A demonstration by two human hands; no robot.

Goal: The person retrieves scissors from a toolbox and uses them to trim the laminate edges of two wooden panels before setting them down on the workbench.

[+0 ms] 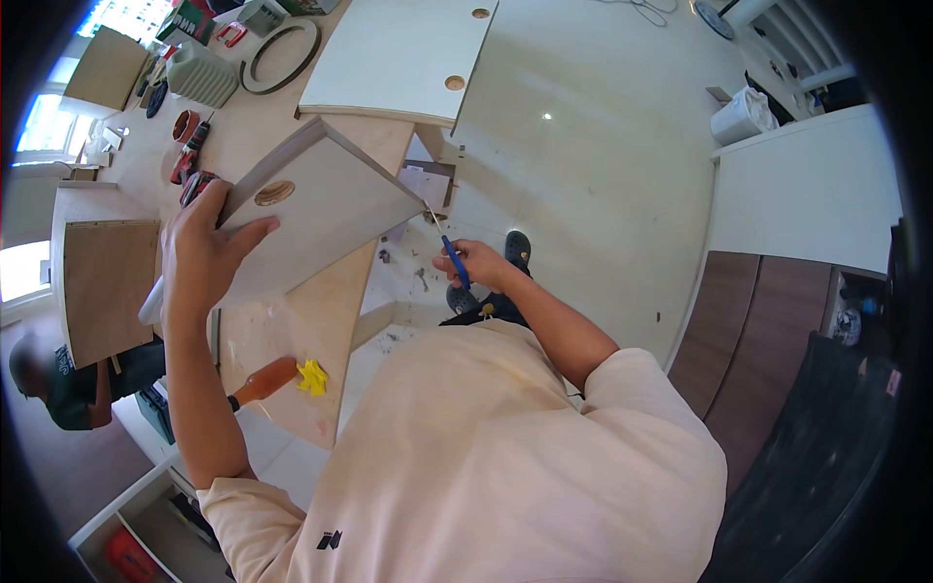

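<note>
A white panel (pixel 311 219) with a round hole and grey edges is tilted up over the wooden table. My left hand (pixel 199 248) grips its left side, the thumb lying on the white face near the hole. My right hand (pixel 474 264) is closed around the handle of a blue-handled tool (pixel 453 260) with a thin, light shaft. The tool's tip is at the panel's right corner; whether it is a file or a screwdriver is not clear. Between my left hand and the table edge, a red and black drill (pixel 190 154) lies behind the panel.
An amber bottle (pixel 267 381) and a yellow crumpled piece (pixel 312 377) lie on the table (pixel 292 335). Beyond are another white panel (pixel 398 53), a coil of edge banding (pixel 280 58) and a jug (pixel 201 75). A person (pixel 73 389) is at far left. Debris litters the floor.
</note>
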